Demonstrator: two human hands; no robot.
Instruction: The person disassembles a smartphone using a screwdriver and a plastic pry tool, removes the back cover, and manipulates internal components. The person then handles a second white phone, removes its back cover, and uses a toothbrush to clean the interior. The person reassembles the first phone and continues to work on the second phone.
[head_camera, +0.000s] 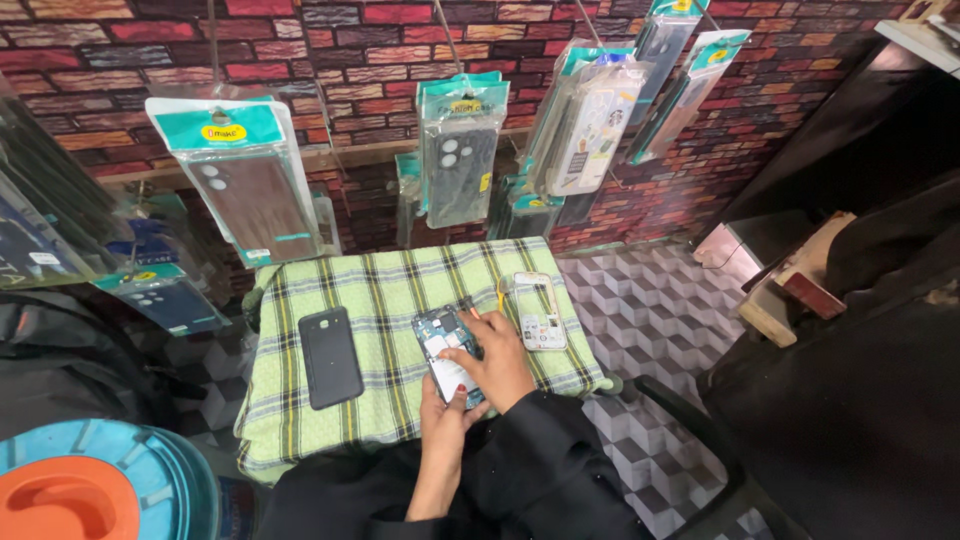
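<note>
A: Item one, nearest?

B: Left hand (443, 408) cradles one opened phone (447, 352) from below, at the bench (300, 420) front edge. Right hand (497, 362) rests on top, fingers pressing its exposed board.

A: Room around it?

B: Checked cloth (385, 285) bare between items; floor drops off right.

A: Further pieces?

B: One black back cover (330, 357), left, well apart. One white phone frame (538, 310), just right. One yellow tool (500, 294) between. Behind: hanging packaged cases (458, 150).

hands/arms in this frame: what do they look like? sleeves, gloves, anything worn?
Both hands are bare, no gloves. The left hand shows dark red nail polish and a bare forearm; the right hand emerges from a loose black fabric sleeve. No rings or watch discernible.
</note>
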